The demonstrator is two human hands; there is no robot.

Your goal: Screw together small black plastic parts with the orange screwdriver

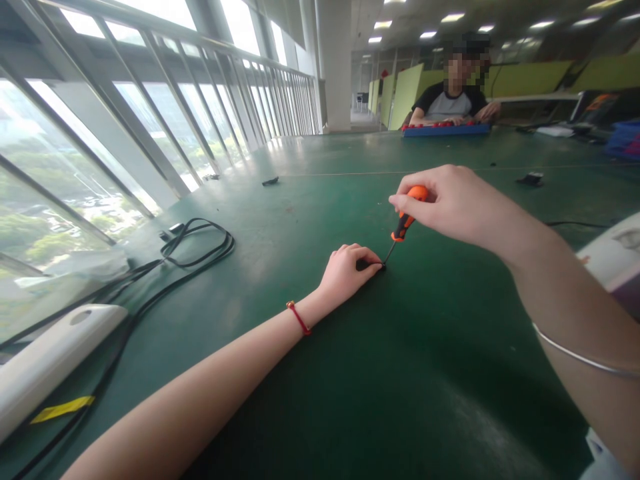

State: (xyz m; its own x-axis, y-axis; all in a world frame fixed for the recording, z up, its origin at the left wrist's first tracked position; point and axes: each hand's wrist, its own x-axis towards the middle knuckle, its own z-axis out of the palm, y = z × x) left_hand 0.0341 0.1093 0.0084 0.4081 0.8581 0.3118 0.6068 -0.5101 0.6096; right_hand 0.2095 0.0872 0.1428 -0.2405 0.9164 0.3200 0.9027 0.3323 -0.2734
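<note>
So the right hand (450,200) has its grip closed round the orange-and-black handle of a screwdriver (404,225), thumb and fingers wrapped near the butt end, no real gap showing; the left hand (350,270) rests on the green counter (400,387) with thumb and finger pinched nearly together on a small dark piece (384,267), mostly hidden, so I can't tell what it is; the thing that matters is the line of the shaft; its long axis slants from the right grip down and leftward, tip ending right at the left fingertips, so the dark piece lies below and left of the right grip; the left hand is clearly the nearer one, basically on top of it; whether the tip is seated or just touching, can't tell; off to the left there's a white power strip (60,360); across the counter a person (453,100) sits behind a blue tray (445,131).
</note>
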